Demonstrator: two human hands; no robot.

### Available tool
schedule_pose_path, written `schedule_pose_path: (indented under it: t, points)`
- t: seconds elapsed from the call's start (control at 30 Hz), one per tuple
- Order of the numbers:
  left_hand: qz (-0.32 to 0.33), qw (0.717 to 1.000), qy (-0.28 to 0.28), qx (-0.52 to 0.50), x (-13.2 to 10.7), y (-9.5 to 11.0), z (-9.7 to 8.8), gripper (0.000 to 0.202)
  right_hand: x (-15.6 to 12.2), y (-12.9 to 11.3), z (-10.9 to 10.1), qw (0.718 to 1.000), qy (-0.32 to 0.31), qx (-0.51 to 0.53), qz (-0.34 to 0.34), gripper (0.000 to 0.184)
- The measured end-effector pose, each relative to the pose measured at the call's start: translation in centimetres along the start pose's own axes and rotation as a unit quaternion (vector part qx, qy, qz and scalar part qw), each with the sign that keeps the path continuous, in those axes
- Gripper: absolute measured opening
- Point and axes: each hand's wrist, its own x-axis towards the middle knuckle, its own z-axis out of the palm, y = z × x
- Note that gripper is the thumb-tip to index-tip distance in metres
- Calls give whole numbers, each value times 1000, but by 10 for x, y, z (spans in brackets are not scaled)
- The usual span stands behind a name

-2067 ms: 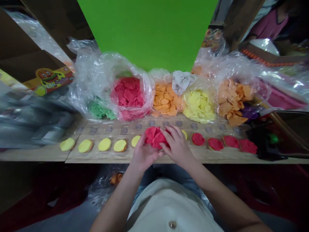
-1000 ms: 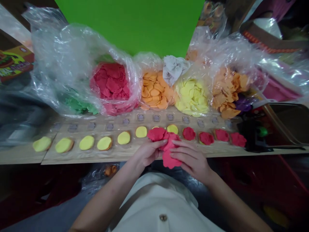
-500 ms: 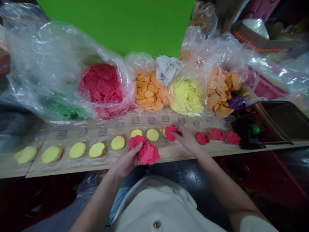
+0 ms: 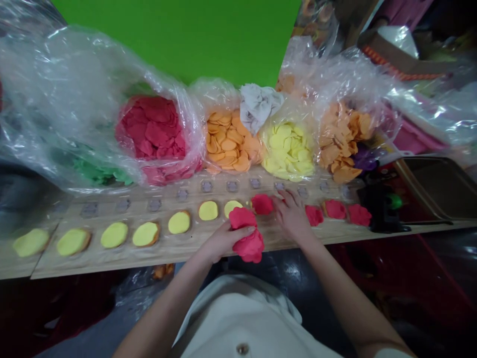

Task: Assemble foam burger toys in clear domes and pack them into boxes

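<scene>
My left hand [image 4: 227, 241] is closed on a bunch of red scalloped foam pieces [image 4: 250, 246], the thumb lying across them, just in front of the row on the table. My right hand [image 4: 292, 216] lies over the row with fingers stretched out and apart. Its fingertips are beside a red foam piece [image 4: 262, 204]; a bit of red shows behind the fingers, and whatever lies under the palm is hidden. To the right sit more red pieces [image 4: 335, 209]. Leftwards runs a line of yellow foam discs [image 4: 179, 222], some with an orange edge underneath.
Behind the row stand clear plastic bags of red [image 4: 156, 129], orange [image 4: 227, 141] and yellow foam pieces [image 4: 288, 151]. Small clear squarish pieces [image 4: 206, 186] line the table [image 4: 112, 261]. A black tool [image 4: 387, 211] and a brown tray [image 4: 443, 184] are at the right.
My right hand has let go of the red piece, which now covers a yellow disc, and moved slightly right. My left hand has shifted right with its red bunch.
</scene>
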Motion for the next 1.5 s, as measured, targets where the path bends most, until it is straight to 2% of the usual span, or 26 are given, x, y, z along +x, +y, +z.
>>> schedule_pose_path:
  t: [0.13, 0.23, 0.33, 0.4, 0.43, 0.5, 0.57, 0.6, 0.73, 0.87, 0.93, 0.97, 1.03, 1.07, 1.1, 1.17, 1.23, 1.3, 1.37, 1.43, 1.5]
  points:
    - [-1, 999, 28, 42, 10, -2, 6, 30, -15, -14, 11, 1000, -14, -28, 0, 39]
    - [-6, 1000, 15, 9, 5, 0, 3, 29, -19, -19, 11, 1000, -14, -19, 1, 41]
    - [-18, 1000, -17, 0, -5, 10, -5, 30, -12, -22, -1, 999, -15, 48, -3, 41]
    - [-26, 997, -51, 48, -10, 18, -12, 29, 0, -31, -12, 989, -27, 149, 2, 43]
    - [-23, 994, -68, 81, -12, 21, -15, 27, 8, -37, -17, 975, -54, 214, -1, 43]
    - [-2, 985, -103, 139, -14, 26, -22, 25, 23, -53, -24, 927, -132, 351, -18, 38]
    - [13, 980, -143, 140, -16, 26, -29, 24, 33, -67, -27, 868, -182, 461, -26, 26]
    - [10, 980, -161, 114, -17, 24, -32, 24, 36, -72, -27, 849, -180, 497, -13, 21]
    - [-29, 981, -187, -32, -24, 10, -41, 29, 30, -80, -20, 812, -83, 564, 127, 17]
    - [-33, 984, -164, -62, -31, 4, -47, 31, 22, -71, -20, 714, 31, 642, 277, 21]
    - [-25, 987, -149, -48, -36, 4, -52, 32, 23, -62, -24, 686, 97, 645, 321, 24]
    - [-22, 989, -144, -38, -39, 5, -55, 34, 24, -58, -25, 688, 130, 632, 332, 25]
    - [-20, 991, -134, -14, -46, 7, -63, 37, 30, -51, -23, 728, 154, 588, 318, 25]
    - [-21, 992, -128, -3, -50, 7, -68, 38, 33, -50, -18, 757, 127, 570, 295, 24]
    - [-21, 993, -119, 9, -54, 7, -72, 39, 37, -51, -13, 783, 74, 558, 263, 22]
    - [-18, 994, -97, 39, -60, 8, -79, 40, 44, -57, 3, 818, -53, 538, 194, 20]
    - [-16, 994, -80, 79, -63, 8, -85, 42, 50, -66, 20, 859, -122, 478, 137, 20]
    - [-11, 989, -74, 126, -62, 9, -87, 46, 53, -73, 32, 923, -127, 356, 71, 20]
    - [4, 982, -74, 172, -57, 10, -87, 50, 54, -75, 36, 967, -116, 228, -4, 18]
    - [31, 974, -72, 215, -51, 11, -84, 58, 51, -75, 34, 982, -101, 152, -55, 19]
    - [61, 963, -69, 252, -45, 10, -79, 71, 45, -73, 27, 989, -75, 116, -60, 25]
